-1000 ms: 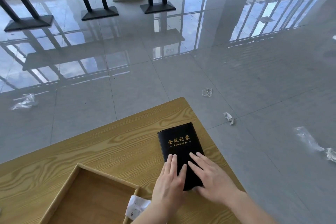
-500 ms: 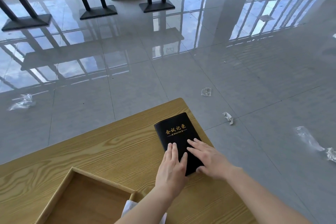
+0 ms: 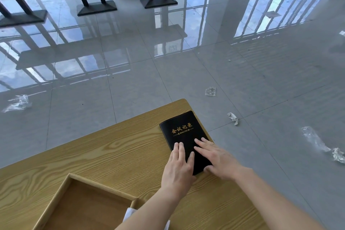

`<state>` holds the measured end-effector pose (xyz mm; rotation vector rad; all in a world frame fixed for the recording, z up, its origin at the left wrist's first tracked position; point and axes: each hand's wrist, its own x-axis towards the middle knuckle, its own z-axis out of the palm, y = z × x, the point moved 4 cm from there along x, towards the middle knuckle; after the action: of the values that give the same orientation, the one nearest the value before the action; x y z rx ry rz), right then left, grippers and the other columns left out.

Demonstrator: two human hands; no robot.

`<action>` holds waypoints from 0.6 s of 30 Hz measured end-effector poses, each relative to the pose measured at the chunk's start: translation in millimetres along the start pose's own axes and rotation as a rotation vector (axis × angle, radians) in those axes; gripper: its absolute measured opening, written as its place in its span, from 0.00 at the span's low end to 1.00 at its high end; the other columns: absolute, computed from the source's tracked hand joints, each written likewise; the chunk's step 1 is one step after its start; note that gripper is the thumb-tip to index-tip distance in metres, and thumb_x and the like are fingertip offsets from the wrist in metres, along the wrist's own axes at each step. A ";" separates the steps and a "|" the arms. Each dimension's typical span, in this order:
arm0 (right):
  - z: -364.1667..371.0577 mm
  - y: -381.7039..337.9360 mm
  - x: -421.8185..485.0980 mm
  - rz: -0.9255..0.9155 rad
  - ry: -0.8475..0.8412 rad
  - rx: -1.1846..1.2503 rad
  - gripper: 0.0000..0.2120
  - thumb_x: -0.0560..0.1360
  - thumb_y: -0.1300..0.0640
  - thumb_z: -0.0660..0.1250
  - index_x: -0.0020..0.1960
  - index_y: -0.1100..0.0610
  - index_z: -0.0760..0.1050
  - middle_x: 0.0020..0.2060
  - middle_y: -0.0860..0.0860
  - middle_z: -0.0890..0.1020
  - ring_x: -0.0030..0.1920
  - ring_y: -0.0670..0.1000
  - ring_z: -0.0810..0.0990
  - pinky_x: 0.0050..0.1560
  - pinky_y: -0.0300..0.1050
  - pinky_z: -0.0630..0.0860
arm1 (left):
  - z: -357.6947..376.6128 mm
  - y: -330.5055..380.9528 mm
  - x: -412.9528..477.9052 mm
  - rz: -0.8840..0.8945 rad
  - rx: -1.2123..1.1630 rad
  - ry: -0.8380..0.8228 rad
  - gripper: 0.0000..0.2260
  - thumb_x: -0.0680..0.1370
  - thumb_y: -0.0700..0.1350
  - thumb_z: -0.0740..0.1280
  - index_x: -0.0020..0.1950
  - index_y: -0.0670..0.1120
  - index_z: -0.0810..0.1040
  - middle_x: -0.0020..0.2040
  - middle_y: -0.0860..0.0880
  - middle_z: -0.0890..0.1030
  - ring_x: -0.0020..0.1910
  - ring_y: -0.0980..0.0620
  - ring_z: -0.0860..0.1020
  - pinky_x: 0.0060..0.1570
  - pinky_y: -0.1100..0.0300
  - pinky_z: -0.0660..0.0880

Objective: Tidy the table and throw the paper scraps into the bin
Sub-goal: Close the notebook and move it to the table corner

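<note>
A black notebook [image 3: 182,129] with gold lettering lies flat near the far right corner of the wooden table [image 3: 104,153]. My left hand [image 3: 179,166] rests flat on its near left part, fingers together and stretched out. My right hand [image 3: 216,157] lies flat on its near right part, fingers spread. Neither hand grips the book. A white paper scrap [image 3: 128,214] peeks out beside the wooden tray [image 3: 61,190], mostly hidden under my left forearm. No bin is in view.
The table's right edge runs close beside the notebook. On the grey tiled floor lie crumpled scraps [image 3: 233,117] and clear plastic pieces [image 3: 210,91], [image 3: 17,102], [image 3: 315,140]. Black stand bases [image 3: 97,8] stand at the far side.
Both hands have pushed the notebook farther away, toward the table's far right corner. My arms are stretched out more and the paper scrap is now mostly covered by my forearm.
</note>
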<state>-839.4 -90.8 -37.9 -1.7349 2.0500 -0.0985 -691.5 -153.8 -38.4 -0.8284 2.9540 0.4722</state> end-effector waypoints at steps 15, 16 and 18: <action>-11.7 -11.4 0.3 0.066 -0.006 -0.027 0.37 0.73 0.50 0.69 0.78 0.50 0.57 0.80 0.45 0.52 0.79 0.48 0.46 0.78 0.46 0.52 | -20.9 -5.5 -5.6 -0.032 0.009 -0.036 0.33 0.77 0.62 0.58 0.78 0.48 0.57 0.79 0.38 0.51 0.79 0.38 0.45 0.77 0.42 0.47; -14.0 -13.8 -1.2 0.074 0.015 -0.022 0.36 0.74 0.49 0.68 0.78 0.50 0.58 0.79 0.46 0.53 0.79 0.48 0.47 0.77 0.47 0.54 | -23.5 -8.8 -8.1 -0.041 0.023 -0.028 0.32 0.78 0.62 0.58 0.78 0.48 0.57 0.79 0.38 0.52 0.79 0.38 0.45 0.76 0.41 0.48; -17.7 -19.3 -5.2 0.084 0.065 -0.032 0.34 0.75 0.48 0.67 0.77 0.49 0.59 0.79 0.47 0.55 0.79 0.49 0.49 0.76 0.48 0.57 | -29.4 -16.9 -14.5 -0.062 0.049 -0.014 0.31 0.78 0.61 0.58 0.77 0.49 0.56 0.79 0.39 0.52 0.79 0.38 0.45 0.76 0.39 0.50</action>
<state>-827.9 -93.9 -14.1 -1.6821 2.1790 -0.0974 -669.1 -169.0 -13.4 -0.9037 2.9047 0.3986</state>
